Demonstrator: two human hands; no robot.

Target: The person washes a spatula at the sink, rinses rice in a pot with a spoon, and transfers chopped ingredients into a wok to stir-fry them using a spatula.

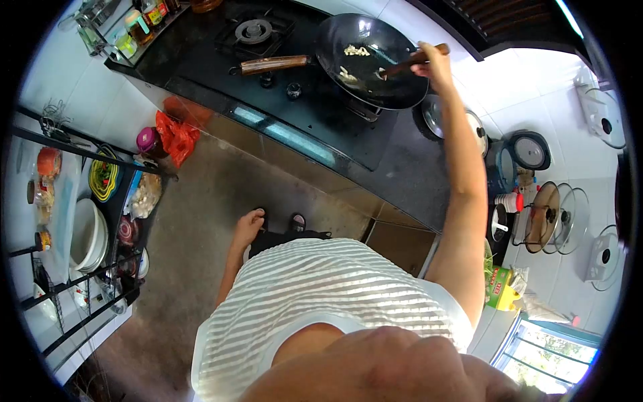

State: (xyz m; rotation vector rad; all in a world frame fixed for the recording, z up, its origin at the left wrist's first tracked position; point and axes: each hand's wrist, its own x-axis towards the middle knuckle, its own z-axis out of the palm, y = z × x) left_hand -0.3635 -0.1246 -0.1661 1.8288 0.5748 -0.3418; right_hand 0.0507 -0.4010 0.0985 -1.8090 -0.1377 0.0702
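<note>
My right hand (434, 67) is closed around the dark wooden handle of a spatula (400, 68), whose tip reaches down into a black wok (395, 95). Small clumps of pale chopped food (356, 51) lie on the inside of the wok, some beside the spatula's tip. The wok sits over the right burner, and its wooden handle (274, 64) points left. My left hand (248, 226) hangs low beside my body, away from the stove, its fingers curled and nothing visible in them.
Left of the wok is a second gas burner (253, 31). Pot lids (435, 117) stand on the counter by my right forearm. Sauce bottles (137, 27) fill a rack at the upper left. A shelf rack (80, 164) with bowls and food stands at the left.
</note>
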